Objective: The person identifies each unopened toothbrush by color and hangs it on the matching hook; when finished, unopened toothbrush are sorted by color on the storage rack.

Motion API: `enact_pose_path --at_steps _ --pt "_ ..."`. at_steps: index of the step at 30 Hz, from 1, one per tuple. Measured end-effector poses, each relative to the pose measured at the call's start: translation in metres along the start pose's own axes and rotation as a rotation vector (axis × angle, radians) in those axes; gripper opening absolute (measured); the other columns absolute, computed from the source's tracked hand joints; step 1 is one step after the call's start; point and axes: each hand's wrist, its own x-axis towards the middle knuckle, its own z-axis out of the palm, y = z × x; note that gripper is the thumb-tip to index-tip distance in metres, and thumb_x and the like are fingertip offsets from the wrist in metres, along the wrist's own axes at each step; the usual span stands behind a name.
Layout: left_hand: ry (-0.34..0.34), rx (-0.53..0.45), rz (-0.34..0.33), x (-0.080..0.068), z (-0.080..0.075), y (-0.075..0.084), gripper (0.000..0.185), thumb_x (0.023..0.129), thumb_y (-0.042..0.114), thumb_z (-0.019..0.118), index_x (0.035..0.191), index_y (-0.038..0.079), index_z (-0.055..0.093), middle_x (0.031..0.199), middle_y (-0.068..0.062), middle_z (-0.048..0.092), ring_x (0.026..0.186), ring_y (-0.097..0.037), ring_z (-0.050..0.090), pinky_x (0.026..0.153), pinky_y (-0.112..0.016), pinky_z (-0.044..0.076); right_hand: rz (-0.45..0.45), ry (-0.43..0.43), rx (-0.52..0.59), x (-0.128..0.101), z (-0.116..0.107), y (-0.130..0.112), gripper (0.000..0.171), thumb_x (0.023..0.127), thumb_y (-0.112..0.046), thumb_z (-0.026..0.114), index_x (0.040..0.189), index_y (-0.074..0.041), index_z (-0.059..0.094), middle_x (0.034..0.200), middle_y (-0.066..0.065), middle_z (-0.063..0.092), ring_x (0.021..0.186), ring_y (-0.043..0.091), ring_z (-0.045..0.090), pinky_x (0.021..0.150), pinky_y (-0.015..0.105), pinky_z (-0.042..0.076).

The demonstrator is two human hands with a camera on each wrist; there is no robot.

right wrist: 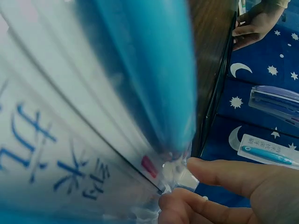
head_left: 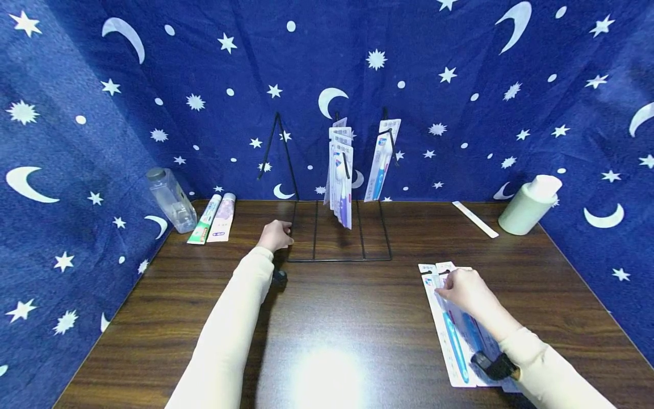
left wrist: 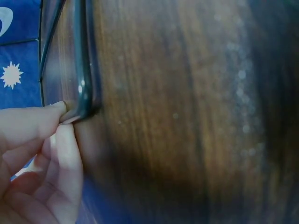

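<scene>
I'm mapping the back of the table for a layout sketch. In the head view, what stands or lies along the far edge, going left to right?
Clear plastic bottle → two toothpaste tubes → black wire rack hung with toothbrush packs → flat white strip → pale green bottle.

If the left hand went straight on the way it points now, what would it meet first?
The left hand already pinches the wire rack at its base's left edge. Pushed onward, it would probably meet the toothbrush packs hanging over the base, though depth is unclear.
</scene>
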Motion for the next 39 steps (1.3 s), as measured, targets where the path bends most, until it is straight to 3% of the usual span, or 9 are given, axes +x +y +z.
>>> enact_pose_path --at_steps 6,16,23,27,33,39 --pt "0.005 0.020 0.001 0.001 0.000 0.000 0.056 0.073 -0.001 0.069 0.128 -0.002 0.058 0.106 -0.016 0.067 0.059 -0.008 0.062 0.065 -0.020 0.055 -0.040 0.018 0.001 0.002 0.004 0.000 0.023 0.070 -0.012 0.075 0.053 -0.006 0.061 0.049 -0.002 0.052 0.049 0.014 0.040 0.045 0.031 0.036" --pt "0.008 0.012 0.010 0.001 -0.001 -0.001 0.056 0.072 -0.001 0.068 0.127 -0.002 0.057 0.106 -0.016 0.068 0.058 -0.007 0.062 0.062 -0.019 0.055 -0.013 0.031 0.009 0.005 0.008 0.001 0.026 0.072 -0.012 0.074 0.053 -0.007 0.056 0.049 -0.003 0.047 0.048 0.015 0.039 0.044 0.030 0.034" --pt "0.011 0.039 0.011 -0.001 0.000 0.001 0.056 0.073 0.000 0.067 0.128 -0.002 0.057 0.105 -0.013 0.068 0.065 -0.010 0.065 0.073 -0.023 0.054 0.053 -0.015 0.030 0.008 0.007 0.001 0.027 0.076 -0.016 0.072 0.055 -0.007 0.058 0.050 -0.004 0.044 0.048 0.014 0.039 0.043 0.028 0.029" --pt "0.017 0.048 0.015 -0.001 -0.001 0.001 0.056 0.072 0.000 0.067 0.127 -0.002 0.058 0.104 -0.013 0.068 0.069 -0.014 0.067 0.078 -0.026 0.054 0.056 0.006 0.036 0.008 0.005 0.000 0.027 0.076 -0.016 0.071 0.055 -0.007 0.057 0.050 -0.004 0.044 0.047 0.015 0.039 0.042 0.028 0.030" --pt "0.017 0.030 -0.002 -0.003 -0.001 0.001 0.055 0.073 -0.001 0.067 0.127 -0.001 0.058 0.106 -0.013 0.068 0.064 -0.010 0.065 0.073 -0.024 0.055 0.075 0.139 0.077 0.008 -0.006 -0.007 0.022 0.078 -0.017 0.070 0.062 -0.008 0.060 0.053 -0.002 0.051 0.049 0.015 0.043 0.043 0.029 0.033" --pt "0.005 0.015 -0.006 -0.001 0.000 0.001 0.055 0.074 -0.002 0.067 0.128 -0.002 0.057 0.107 -0.014 0.067 0.062 -0.008 0.063 0.069 -0.021 0.055 0.018 0.388 0.134 0.008 -0.019 -0.023 0.016 0.078 -0.017 0.071 0.069 -0.005 0.065 0.055 0.000 0.059 0.049 0.011 0.046 0.044 0.027 0.037"
